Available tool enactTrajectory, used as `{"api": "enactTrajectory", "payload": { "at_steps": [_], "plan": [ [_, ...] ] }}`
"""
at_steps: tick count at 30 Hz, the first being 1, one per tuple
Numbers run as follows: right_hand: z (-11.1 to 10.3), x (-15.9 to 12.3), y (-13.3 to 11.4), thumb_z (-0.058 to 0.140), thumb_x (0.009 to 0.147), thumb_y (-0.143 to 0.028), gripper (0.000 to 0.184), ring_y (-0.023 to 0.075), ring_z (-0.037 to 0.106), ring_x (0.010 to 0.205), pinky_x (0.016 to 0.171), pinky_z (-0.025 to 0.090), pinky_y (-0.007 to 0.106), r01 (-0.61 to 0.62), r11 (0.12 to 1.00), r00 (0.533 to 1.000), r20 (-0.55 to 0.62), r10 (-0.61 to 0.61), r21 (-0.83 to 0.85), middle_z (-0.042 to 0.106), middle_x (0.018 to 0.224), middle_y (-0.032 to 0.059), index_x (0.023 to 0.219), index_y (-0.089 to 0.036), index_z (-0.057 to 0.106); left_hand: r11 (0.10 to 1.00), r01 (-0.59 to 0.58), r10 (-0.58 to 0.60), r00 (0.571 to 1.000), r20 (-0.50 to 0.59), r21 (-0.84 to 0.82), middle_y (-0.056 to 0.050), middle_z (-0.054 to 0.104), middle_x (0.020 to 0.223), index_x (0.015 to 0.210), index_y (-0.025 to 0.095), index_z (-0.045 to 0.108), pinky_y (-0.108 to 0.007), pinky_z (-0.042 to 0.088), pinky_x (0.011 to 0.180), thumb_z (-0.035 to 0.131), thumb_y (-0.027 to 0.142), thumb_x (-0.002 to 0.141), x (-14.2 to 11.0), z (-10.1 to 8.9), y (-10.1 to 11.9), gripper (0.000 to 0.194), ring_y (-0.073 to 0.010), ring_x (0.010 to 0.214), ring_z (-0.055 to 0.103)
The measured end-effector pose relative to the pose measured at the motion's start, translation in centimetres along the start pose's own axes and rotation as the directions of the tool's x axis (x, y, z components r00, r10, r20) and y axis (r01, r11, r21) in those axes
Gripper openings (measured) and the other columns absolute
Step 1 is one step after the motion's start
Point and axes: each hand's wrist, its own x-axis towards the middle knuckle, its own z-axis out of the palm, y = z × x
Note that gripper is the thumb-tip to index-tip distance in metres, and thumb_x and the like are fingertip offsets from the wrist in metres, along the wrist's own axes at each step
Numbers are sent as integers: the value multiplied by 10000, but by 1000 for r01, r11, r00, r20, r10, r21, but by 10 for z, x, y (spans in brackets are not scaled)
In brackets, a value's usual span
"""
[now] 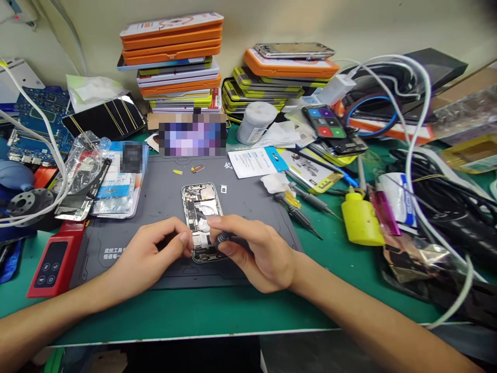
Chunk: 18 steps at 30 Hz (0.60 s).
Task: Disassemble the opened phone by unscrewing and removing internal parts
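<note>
Head view: opened phone held between two hands

The opened phone (202,210) lies on the grey mat (159,189), its far end uncovered. The left hand (157,249) has its fingertips drawn together at the phone's left edge, probably to steady it (I cannot tell whether they pinch). The right hand (261,251) holds a dark tool (223,237) over the near right part, perhaps angled for control. A small tray (223,189) sits just beyond, likely set aside within reach. Bare mat gives room left and far; screwdrivers (298,213) bound the right.
</note>
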Motion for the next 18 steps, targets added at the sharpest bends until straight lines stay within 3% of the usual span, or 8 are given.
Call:
{"api": "enactTrajectory", "payload": {
  "at_steps": [10, 18],
  "plan": [
    [1, 2, -2, 527, 1064, -74, 579, 198, 813, 968, 752, 663, 289, 38, 999, 999, -27, -39, -29, 821, 1181, 92, 1605, -244, 413, 1000, -1, 1, 1000, -8, 14, 10, 691, 809, 844, 209, 674, -255, 485, 760, 559, 379, 1087, 1, 1, 0, 318, -149, 762, 616],
    [0, 2, -1, 523, 1085, -85, 507, 189, 803, 1040, 793, 653, 273, 13, 1000, 1000, -27, -13, -9, 801, 1250, 137, 1574, -185, 437, 1000, 5, -5, 1000, 4, 0, 21, 686, 811, 846, 213, 671, -250, 471, 761, 561, 370, 1093, -1, 1, 2, 313, -142, 769, 615]
  ]
}}
